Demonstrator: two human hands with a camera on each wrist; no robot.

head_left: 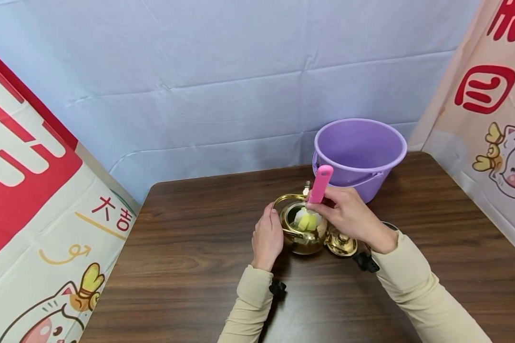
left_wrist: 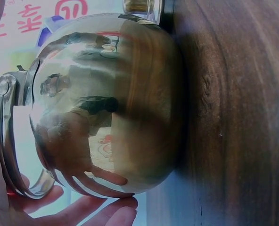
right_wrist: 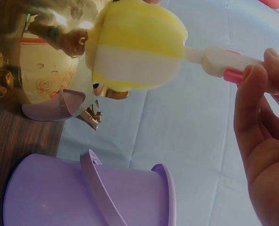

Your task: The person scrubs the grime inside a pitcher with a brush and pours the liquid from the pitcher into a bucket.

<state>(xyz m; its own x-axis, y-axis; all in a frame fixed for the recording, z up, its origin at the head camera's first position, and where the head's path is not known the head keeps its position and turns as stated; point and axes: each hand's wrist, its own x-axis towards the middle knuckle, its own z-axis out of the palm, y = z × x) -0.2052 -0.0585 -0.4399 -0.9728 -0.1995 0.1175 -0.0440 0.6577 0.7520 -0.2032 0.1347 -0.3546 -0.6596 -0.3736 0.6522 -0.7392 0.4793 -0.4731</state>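
A shiny gold kettle [head_left: 302, 245] stands uncovered on the table, its wire handle [left_wrist: 5, 127] tipped toward the left hand. My left hand [head_left: 267, 238] grips the kettle's left side by the handle, fingertips on the round body in the left wrist view. My right hand [head_left: 347, 212] pinches a sponge brush by its pink handle [head_left: 320, 183]. The brush's yellow and white sponge head [right_wrist: 139, 47] is at the kettle's mouth, overlapping the opening in the head view. Beside the kettle, under the right hand, lies a gold lid [head_left: 341, 243] with a knob.
A purple bucket [head_left: 371, 186] with a bail handle stands behind the right hand, near the table's back edge. Partly hidden by the right wrist is a round rim [head_left: 389, 226]. The brown wooden table [head_left: 189, 252] runs back to a pale blue cloth wall [head_left: 223, 109].
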